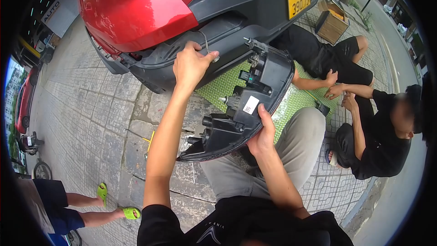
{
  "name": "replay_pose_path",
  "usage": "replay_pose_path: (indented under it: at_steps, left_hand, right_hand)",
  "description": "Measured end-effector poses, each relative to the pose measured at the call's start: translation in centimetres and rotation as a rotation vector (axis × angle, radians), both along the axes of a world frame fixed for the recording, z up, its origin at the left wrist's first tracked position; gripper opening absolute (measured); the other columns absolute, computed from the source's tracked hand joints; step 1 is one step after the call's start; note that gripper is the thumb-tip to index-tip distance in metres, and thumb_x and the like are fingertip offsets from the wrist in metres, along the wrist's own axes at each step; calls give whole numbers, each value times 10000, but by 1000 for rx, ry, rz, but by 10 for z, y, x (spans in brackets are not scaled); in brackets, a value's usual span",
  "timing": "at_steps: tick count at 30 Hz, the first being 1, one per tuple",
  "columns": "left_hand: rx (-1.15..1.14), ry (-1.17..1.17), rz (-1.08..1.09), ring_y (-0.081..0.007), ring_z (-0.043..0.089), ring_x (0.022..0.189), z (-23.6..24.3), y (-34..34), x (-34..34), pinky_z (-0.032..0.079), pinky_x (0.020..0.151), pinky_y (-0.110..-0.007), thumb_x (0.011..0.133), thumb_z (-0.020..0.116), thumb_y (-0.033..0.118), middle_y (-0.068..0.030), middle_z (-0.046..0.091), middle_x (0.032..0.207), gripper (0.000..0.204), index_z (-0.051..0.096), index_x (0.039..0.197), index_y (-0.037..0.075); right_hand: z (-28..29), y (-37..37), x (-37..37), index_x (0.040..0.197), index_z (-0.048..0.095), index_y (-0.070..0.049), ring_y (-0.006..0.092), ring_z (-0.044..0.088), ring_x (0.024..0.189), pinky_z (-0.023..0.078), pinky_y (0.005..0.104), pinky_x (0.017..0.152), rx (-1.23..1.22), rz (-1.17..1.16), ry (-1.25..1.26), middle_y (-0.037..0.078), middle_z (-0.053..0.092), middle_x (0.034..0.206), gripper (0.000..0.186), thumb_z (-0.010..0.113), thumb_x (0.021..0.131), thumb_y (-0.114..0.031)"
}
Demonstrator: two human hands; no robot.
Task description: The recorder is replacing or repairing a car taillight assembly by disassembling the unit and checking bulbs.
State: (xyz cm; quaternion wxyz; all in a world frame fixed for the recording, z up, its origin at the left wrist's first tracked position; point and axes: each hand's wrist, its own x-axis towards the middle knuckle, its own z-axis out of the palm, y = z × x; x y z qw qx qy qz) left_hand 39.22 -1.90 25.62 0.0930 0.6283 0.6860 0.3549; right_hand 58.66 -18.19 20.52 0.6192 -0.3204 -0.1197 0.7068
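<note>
My right hand (pixel 264 135) grips the lower edge of a black car lamp housing (pixel 278 75), thumb on its back beside a white label (pixel 251 105). The housing stands tilted over my knees, its sockets and studs facing left. In front of the rear bumper (pixel 236 27) of a red car, my left hand (pixel 190 66) is raised. Its thumb and forefinger pinch a thin grey cable (pixel 206 41) that hangs from the bumper's lamp opening, close to the small plug at its end. That plug is apart from the housing.
A green woven mat (pixel 218 84) lies under the bumper. To the right, a person in black (pixel 382 141) crouches beside another person lying (pixel 314 48) near the car. A cardboard box (pixel 332 25) stands behind them. A yellow-handled tool (pixel 150 141) lies left; a bystander's green sandals (pixel 131 212) are lower left.
</note>
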Motion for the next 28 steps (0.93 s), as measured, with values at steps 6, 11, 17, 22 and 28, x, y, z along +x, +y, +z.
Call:
replay_pose_path:
  at_steps: [6, 11, 17, 22, 28]
  left_hand:
    - [-193, -568, -203, -130, 667, 645, 3, 11, 6, 499, 497, -231, 858, 791, 324, -91, 677, 875, 676, 470, 1351, -9]
    - [-373, -777, -329, -94, 604, 629, 20, 10, 1, 471, 531, -227, 928, 711, 246, -44, 613, 864, 629, 429, 1438, 12]
    - [-650, -856, -378, -65, 560, 700, 31, 27, -9, 450, 584, -222, 971, 685, 278, 26, 567, 837, 314, 622, 1175, 48]
    - [-589, -871, -418, -107, 633, 824, 39, 28, -10, 539, 678, -249, 979, 691, 357, -4, 609, 955, 346, 624, 1142, 60]
    - [-642, -861, -359, -195, 708, 1035, 42, 27, -16, 583, 783, -283, 947, 733, 352, -57, 671, 1061, 398, 612, 1183, 55]
  right_hand:
    - [-15, 24, -13, 1336, 567, -49, 243, 652, 1135, 540, 429, 969, -8, 101, 74, 96, 670, 1235, 483, 647, 966, -349]
    - [-19, 38, -28, 1348, 546, -37, 225, 638, 1149, 521, 401, 1001, 109, 98, 199, 90, 654, 1247, 443, 605, 995, -298]
    - [-17, 50, -40, 1379, 517, -21, 229, 620, 1178, 497, 408, 1029, 90, 126, 199, 98, 626, 1298, 472, 586, 1001, -293]
    - [-22, 60, -50, 1414, 487, -14, 229, 576, 1245, 454, 409, 1078, 71, 98, 169, 102, 588, 1364, 497, 565, 1007, -288]
    - [-9, 74, -49, 1456, 455, -26, 239, 546, 1289, 404, 420, 1128, 91, 132, 93, 95, 569, 1398, 550, 583, 996, -299]
